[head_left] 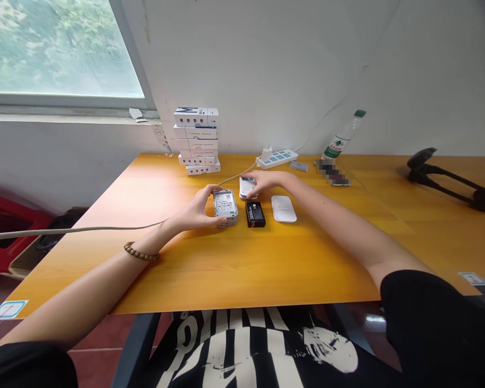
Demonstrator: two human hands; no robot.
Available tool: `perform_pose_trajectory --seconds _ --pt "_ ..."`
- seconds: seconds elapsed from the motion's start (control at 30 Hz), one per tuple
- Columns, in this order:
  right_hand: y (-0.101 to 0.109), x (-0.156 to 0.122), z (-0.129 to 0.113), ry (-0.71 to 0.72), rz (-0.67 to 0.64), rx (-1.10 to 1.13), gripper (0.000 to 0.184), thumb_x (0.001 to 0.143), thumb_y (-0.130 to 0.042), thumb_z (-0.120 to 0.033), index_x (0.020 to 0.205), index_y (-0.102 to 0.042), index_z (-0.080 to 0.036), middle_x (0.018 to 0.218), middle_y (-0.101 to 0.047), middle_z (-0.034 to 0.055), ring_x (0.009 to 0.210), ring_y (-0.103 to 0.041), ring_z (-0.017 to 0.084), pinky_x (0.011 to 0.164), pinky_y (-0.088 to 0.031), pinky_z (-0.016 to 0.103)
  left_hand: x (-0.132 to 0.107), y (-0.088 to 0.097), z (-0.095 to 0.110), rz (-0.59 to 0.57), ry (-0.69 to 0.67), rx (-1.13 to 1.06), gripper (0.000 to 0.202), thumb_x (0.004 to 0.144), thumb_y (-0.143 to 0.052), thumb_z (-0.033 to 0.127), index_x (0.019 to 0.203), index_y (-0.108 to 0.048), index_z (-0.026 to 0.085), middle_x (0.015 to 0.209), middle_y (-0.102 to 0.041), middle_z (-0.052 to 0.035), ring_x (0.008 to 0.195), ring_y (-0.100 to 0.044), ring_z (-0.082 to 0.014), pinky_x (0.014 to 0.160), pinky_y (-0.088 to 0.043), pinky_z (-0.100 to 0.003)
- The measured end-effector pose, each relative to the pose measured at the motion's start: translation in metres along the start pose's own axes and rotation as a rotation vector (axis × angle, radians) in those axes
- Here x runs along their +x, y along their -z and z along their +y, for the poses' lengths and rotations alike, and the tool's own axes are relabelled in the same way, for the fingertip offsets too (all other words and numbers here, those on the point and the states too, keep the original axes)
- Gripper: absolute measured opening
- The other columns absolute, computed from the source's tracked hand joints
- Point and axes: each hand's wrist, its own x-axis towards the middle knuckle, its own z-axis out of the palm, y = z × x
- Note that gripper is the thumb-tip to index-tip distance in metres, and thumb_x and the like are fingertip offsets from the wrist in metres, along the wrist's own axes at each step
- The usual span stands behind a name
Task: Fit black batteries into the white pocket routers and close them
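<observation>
On the orange worktop (242, 269), the left grip (194, 211) clasps a white pocket device (225, 205), the right grip (267, 182) clenches a white case (246, 187), a black battery (255, 214) between.

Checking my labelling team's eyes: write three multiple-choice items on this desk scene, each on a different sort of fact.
1. Where does the black battery lie?
A. On the box stack
B. Beside the power strip
C. Between the labelled device and the white case

2. What colour is the cap of the plastic water bottle?
A. Green
B. Red
C. Blue

3. How does the left hand stand to the labelled device?
A. Well apart from it
B. Touching its side
C. Holding it up by the window

1: C, it lies flat between them.
2: A, the cap shows green.
3: B, the fingers rest against the device.
</observation>
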Motion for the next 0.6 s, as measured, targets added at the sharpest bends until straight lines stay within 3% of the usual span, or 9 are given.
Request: perform_pose_trajectory --seconds 0.17,0.27,0.33,0.4,0.5,0.6 --pt "0.001 -0.009 -0.007 0.013 0.087 -0.021 0.105 0.072 -0.09 -0.05 0.162 -0.049 -0.018 0.167 -0.051 0.0201 0.153 -0.049 0.043 0.127 -0.04 0.056 0.0 -0.002 -0.008 0.039 -0.064 0.02 0.091 0.079 -0.085 0.064 0.149 -0.044 0.024 0.157 -0.054 -0.0194 0.151 -0.049 -0.043 0.124 -0.043 -0.066" --pt "0.0 -0.039 -0.022 0.084 0.23 0.026 0.101 0.075 -0.09 -0.047 0.162 -0.048 -0.019 0.163 -0.052 0.0201 0.153 -0.047 0.043 0.127 -0.04 0.059 -0.002 -0.006 0.0 0.245 -0.226 0.084 0.079 0.087 -0.083 0.055 0.149 -0.045 0.024 0.16 -0.052 -0.0203 0.153 -0.047 -0.0409 0.124 -0.043 -0.065" --pt "-0.006 -0.068 -0.036 0.188 0.317 0.136 0.1 0.078 -0.089 -0.048 0.164 -0.044 -0.025 0.164 -0.05 0.0168 0.151 -0.049 0.04 0.125 -0.043 0.057 -0.007 -0.011 0.014 0.405 -0.384 0.134 0.065 0.092 -0.082 0.045 0.144 -0.049 0.024 0.16 -0.051 -0.0196 0.153 -0.049 -0.0385 0.123 -0.045 -0.064" --pt "-0.02 -0.1 -0.052 0.33 0.348 0.274 0.095 0.081 -0.087 -0.042 0.163 -0.042 -0.032 0.165 -0.047 0.0121 0.148 -0.052 0.037 0.12 -0.05 0.055 -0.016 -0.019 0.034 0.478 -0.524 0.116 0.063 0.092 -0.084 0.039 0.143 -0.051 0.025 0.158 -0.053 -0.0191 0.151 -0.052 -0.037 0.121 -0.048 -0.062" --pt "-0.053 -0.141 -0.079 0.53 0.365 0.484 0.095 0.076 -0.091 -0.034 0.158 -0.044 -0.039 0.161 -0.05 0.0088 0.149 -0.051 0.035 0.111 -0.058 0.05 -0.032 -0.034 0.066 0.407 -0.57 -0.017 0.076 0.087 -0.09 0.045 0.148 -0.048 0.025 0.163 -0.049 -0.0229 0.153 -0.051 -0.0391 0.12 -0.05 -0.061" --pt "-0.086 -0.167 -0.1 0.579 0.403 0.623 0.091 0.072 -0.094 -0.03 0.15 -0.046 -0.039 0.165 -0.045 0.0103 0.15 -0.05 0.036 0.105 -0.061 0.048 -0.045 -0.046 0.085 0.28 -0.498 -0.18 0.083 0.085 -0.091 0.051 0.151 -0.048 0.026 0.166 -0.048 -0.0238 0.156 -0.048 -0.0414 0.122 -0.049 -0.062"
